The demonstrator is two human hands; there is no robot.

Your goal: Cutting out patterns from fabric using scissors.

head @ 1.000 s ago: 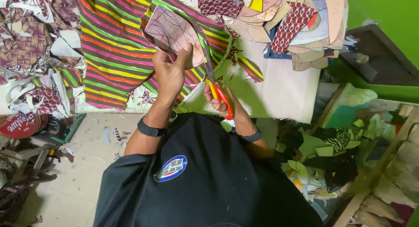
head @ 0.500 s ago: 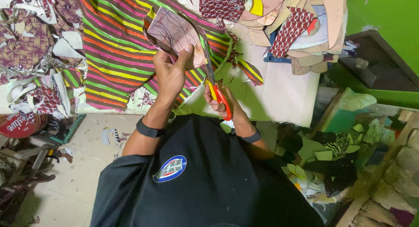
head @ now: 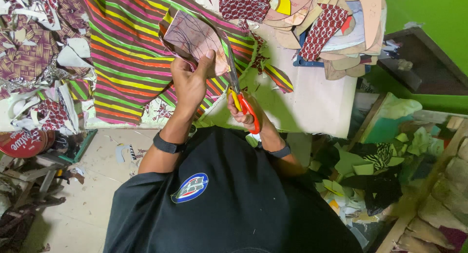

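The scissors (head: 239,94) show dull metal blades and glossy orange-yellow plastic handles. The pink pattern piece (head: 192,38) looks like matt card. The striped fabric (head: 126,53) is woven cloth, the tabletop (head: 317,102) smooth and pale.

A pale pink card template with dark scribbled lines (head: 195,38) is seen against a wide cloth striped in green, yellow, orange, pink and brown (head: 129,63). Orange-red handles with a yellow inner ring are shown on the steel scissors (head: 241,99). At far right, a maroon fabric scrap dotted white (head: 324,29) is set beside a bright green painted wall (head: 429,14).
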